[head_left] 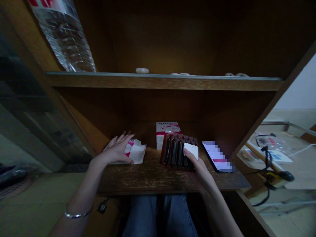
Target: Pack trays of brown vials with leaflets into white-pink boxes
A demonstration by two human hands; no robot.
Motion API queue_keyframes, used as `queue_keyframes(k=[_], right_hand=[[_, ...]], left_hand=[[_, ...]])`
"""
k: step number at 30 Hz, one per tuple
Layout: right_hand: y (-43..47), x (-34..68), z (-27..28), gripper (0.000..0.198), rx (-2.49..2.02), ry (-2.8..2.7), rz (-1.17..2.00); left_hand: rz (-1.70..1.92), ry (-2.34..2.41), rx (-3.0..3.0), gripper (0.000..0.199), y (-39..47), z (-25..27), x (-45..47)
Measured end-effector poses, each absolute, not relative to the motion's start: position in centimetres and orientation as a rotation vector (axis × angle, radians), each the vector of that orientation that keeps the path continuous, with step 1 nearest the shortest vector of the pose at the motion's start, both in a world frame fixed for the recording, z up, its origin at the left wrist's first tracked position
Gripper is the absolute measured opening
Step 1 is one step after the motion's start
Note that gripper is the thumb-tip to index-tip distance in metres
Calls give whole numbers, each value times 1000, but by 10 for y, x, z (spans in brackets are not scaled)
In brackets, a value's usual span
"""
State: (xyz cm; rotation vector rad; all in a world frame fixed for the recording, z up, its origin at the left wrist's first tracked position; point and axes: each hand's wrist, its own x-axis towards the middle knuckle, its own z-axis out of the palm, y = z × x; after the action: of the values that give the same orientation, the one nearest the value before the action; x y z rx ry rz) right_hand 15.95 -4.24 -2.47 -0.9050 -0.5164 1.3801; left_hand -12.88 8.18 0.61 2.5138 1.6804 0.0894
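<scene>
We find two hands at work on a worn wooden surface (pixel 138 179) inside a cabinet. The right hand (pixel 199 168) has its grip closed on a pack of dark brown vials (pixel 174 151), at the middle of the surface and slightly to the right. Its thumb presses a small white card (pixel 194 152) against the right part of the pack. We cannot tell whether the pack's underside touches the surface.

The left hand (pixel 117 149) lies over a white and pink carton (pixel 138 153) on the left. Its grip is open, fingers spread across the top and thumb at the near side; the hand covers much of the carton. We note a silver bracelet (pixel 76 215) on the left arm.

Upright on the far side of the vials we record a white and pink box (pixel 163 133), its lower right portion hidden by the pack. To the right of the right hand lies a phone (pixel 214 156), its screen lit and partly blurred out.

Above, a shelf (pixel 160 82) carries a clear bottle (pixel 66 42) at the far left and a small white object (pixel 142 70) near the middle. Outside the cabinet, on the right, we observe a pale pole (pixel 276 166) with black cable (pixel 268 158) about it.
</scene>
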Motion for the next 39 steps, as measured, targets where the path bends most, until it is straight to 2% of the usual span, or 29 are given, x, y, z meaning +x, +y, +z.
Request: queue_keyframes(k=[3,9,14,23,27,39], right_hand=[[-44,159,-23,47,-911,-485,1375],[-41,161,-27,59,-939,-501,1275],[-41,159,-25,47,-1077,-609,998],[-60,145,-5,45,-1204,-815,689],[-60,145,-10,43,-1217,-857,674],[-58,155,-7,44,-1288,-981,754]], left_hand=[[5,1673,2449,105,91,3,-135],[98,1594,2561,83,75,3,-117],[439,1504,2814,93,30,11,-77],[678,1553,2936,91,-11,21,-25],[758,1576,2909,96,-13,24,-21],[871,1421,3054,94,-18,19,-16]])
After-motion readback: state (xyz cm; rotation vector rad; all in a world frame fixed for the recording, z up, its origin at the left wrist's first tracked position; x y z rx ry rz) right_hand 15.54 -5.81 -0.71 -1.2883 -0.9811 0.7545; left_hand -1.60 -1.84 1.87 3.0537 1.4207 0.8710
